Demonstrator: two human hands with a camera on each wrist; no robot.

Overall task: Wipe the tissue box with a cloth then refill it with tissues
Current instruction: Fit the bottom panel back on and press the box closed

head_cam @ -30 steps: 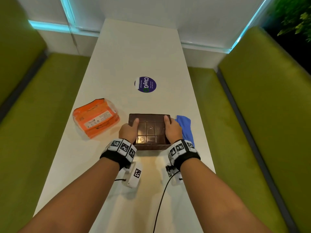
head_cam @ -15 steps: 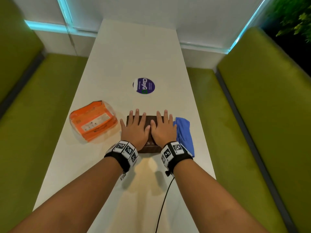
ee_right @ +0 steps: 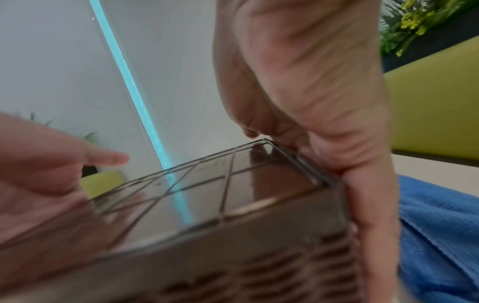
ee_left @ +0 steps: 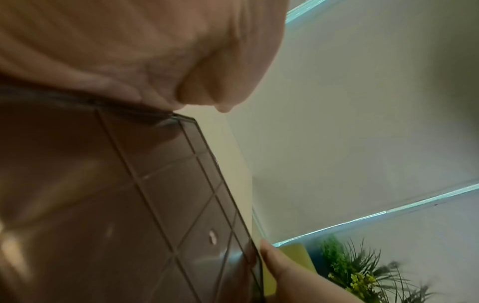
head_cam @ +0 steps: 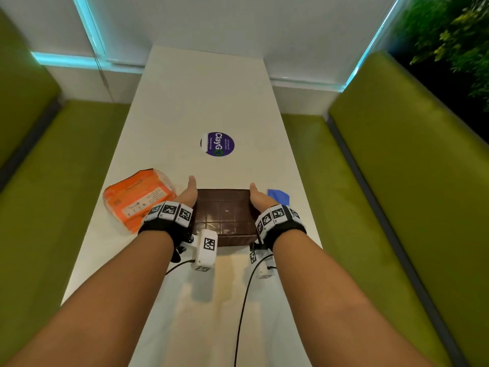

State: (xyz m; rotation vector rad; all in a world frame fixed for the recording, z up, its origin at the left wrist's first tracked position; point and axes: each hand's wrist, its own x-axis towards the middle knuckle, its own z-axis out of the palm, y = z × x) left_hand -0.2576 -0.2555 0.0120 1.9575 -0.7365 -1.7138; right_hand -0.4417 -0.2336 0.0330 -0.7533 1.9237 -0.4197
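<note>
The brown tissue box [head_cam: 223, 215] lies on the white table [head_cam: 206, 96] with a gridded face up; the right wrist view shows slots in its near wall [ee_right: 259, 272]. My left hand [head_cam: 188, 194] lies against the box's left side and my right hand [head_cam: 258, 198] against its right side. Both thumbs point forward along the top edges. In the right wrist view my right palm [ee_right: 311, 102] presses the side wall, fingers running straight down it. A blue cloth [head_cam: 279, 196] lies just right of the box, behind my right hand. An orange tissue pack [head_cam: 137, 201] lies to the left.
A round purple sticker [head_cam: 217, 144] sits on the table beyond the box. Green benches [head_cam: 53, 181] [head_cam: 397, 181] flank the table on both sides. A white wall closes the far end, and a plant [head_cam: 455, 30] stands at the upper right.
Half a second ago both hands lay flat on top of the box. They have slid apart and now flank its left and right sides. The box, cloth and pack have stayed put.
</note>
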